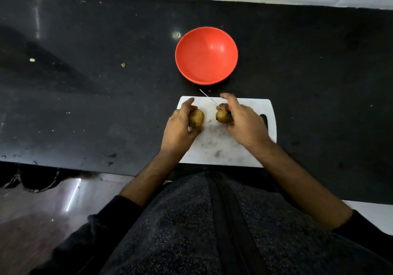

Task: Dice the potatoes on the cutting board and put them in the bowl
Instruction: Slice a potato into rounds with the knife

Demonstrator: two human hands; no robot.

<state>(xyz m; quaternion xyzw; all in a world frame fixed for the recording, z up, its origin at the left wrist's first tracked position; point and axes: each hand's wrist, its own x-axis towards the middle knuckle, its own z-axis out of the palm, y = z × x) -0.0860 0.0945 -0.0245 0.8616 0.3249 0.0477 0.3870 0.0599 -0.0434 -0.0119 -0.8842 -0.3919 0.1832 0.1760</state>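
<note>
Two whole brown potatoes lie on a white cutting board. My left hand cups the left potato from its left side. My right hand grips a knife whose thin blade points up and left, edge-on, over the right potato. The knife handle is hidden inside my fist. An empty red bowl stands just beyond the board.
The board and bowl sit on a black stone counter with a few small scraps at the left. White tiles run along the back wall. The counter's front edge is close to my body.
</note>
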